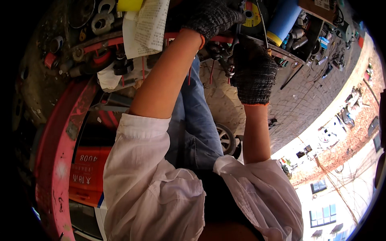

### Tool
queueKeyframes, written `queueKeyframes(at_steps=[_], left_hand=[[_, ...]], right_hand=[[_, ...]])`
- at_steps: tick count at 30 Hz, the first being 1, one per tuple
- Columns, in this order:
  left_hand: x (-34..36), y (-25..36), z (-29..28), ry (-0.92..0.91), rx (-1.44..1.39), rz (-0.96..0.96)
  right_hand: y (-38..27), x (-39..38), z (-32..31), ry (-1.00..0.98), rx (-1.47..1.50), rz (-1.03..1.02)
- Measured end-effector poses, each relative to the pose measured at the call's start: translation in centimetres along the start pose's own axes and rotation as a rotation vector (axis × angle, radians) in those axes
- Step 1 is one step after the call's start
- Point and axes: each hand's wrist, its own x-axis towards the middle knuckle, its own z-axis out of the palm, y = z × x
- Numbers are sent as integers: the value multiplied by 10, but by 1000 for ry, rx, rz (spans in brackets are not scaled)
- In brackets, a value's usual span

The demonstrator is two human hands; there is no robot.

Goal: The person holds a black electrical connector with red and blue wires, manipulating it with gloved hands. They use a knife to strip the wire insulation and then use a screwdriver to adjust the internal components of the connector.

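Note:
Both my hands wear dark knitted gloves with orange cuffs. My left hand [213, 18] is at the top middle, over the dark contents of a red-edged tray; its fingers are mostly lost in shadow, so their grip does not show. My right hand [254, 72] is closed, lower and to the right, at the tray's front edge. From its fist rises a thin metal shaft with an orange-brown base, which looks like a screwdriver [263, 26]. Behind the shaft lies a yellow and black disc [252, 17]. A blue cylinder with a yellow end [284, 20] lies right of it.
Printed paper sheets [146, 30] hang over the red tray edge [106, 42]. Metal parts [102, 21] lie at the upper left, more at the right end. A red beam [60, 160] stands at left near an orange-red box [88, 172]. Below is a wheel [226, 138] on the ground.

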Motion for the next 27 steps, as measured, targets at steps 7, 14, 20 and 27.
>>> queueKeyframes(at_steps=[7, 14, 20, 27], left_hand=[[-2, 2, -1, 24, -25, 11], [-2, 4, -7, -32, -34, -10], [0, -6, -5, -98, -422, -16], [-29, 3, -1, 186, -211, 135]], right_hand=[[9, -22, 15, -30, -68, 65], [20, -44, 28, 70, 166, 93], [26, -32, -1, 93, 487, 296], [33, 3, -4, 306, 588, 93]])
